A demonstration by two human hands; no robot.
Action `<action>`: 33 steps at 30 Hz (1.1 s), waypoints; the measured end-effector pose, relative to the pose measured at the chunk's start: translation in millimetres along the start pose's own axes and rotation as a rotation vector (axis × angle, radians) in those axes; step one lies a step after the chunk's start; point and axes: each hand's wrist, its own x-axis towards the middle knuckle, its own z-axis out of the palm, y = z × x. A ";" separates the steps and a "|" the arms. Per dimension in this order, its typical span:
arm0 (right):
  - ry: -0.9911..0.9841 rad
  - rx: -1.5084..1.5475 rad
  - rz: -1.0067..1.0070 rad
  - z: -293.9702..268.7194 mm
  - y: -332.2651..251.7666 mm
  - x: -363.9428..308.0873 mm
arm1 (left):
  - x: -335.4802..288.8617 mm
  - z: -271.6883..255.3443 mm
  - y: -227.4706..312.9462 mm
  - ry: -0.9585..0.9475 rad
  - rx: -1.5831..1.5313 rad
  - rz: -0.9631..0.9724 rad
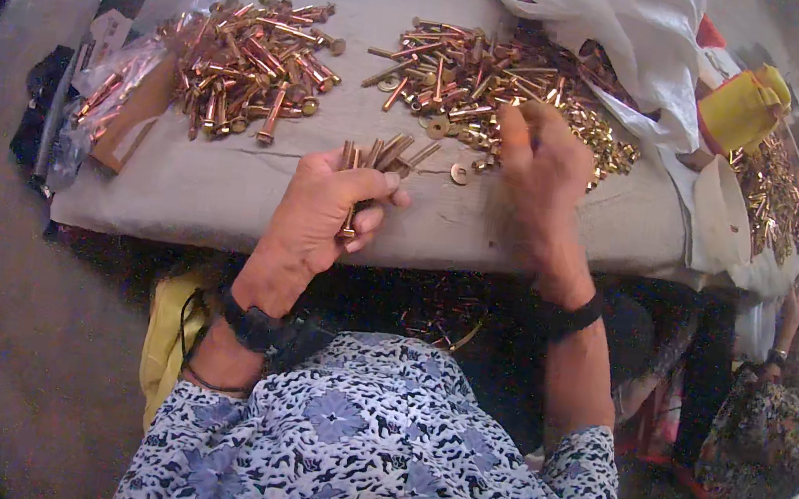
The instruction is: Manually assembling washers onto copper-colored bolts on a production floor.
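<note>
My left hand [325,201] is closed around a bunch of brass-coloured bolts [390,152], their shanks fanning out past my thumb toward the right. One bolt sticks out below the fingers. My right hand [549,173] hovers at the near edge of a heap of small golden nuts [614,155]; motion smears its fingers, so whether it holds anything does not show. Between the hands a round washer [459,174] lies on the cloth-covered table [302,222], with another washer [437,127] beside the heap. Behind the nuts are more loose bolts [435,52].
A large pile of assembled bolts [252,64] spreads at the far left, next to a cardboard piece [134,119] and clear plastic. White plastic sheeting [637,54] covers the back right. Beyond it are a yellow bag [744,111] and another fastener heap [770,192]. Another person's arm [791,316] appears at far right.
</note>
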 end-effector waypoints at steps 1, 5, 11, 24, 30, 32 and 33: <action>-0.012 -0.167 0.063 -0.2 8.9 10.6 | 0.0 0.3 1.9 0.004 0.005 0.004; -0.156 -0.216 0.131 4.6 17.7 20.6 | 0.2 -1.5 1.9 -0.032 0.104 -0.011; -0.092 -0.099 0.136 7.4 21.9 14.4 | 1.8 4.6 -1.5 -0.009 0.107 0.016; 0.052 0.372 0.182 12.1 12.9 4.4 | 0.5 4.6 -5.6 -0.055 0.082 0.011; -0.127 1.043 0.479 -8.0 -24.3 -3.5 | -0.3 7.2 -5.2 -0.037 0.081 0.023; -0.172 1.094 0.446 -10.7 -27.6 -7.0 | -0.8 8.0 -4.2 -0.039 0.090 0.017; -0.206 1.096 0.439 -11.5 -28.6 -8.5 | -0.5 7.9 -3.7 -0.044 0.095 0.012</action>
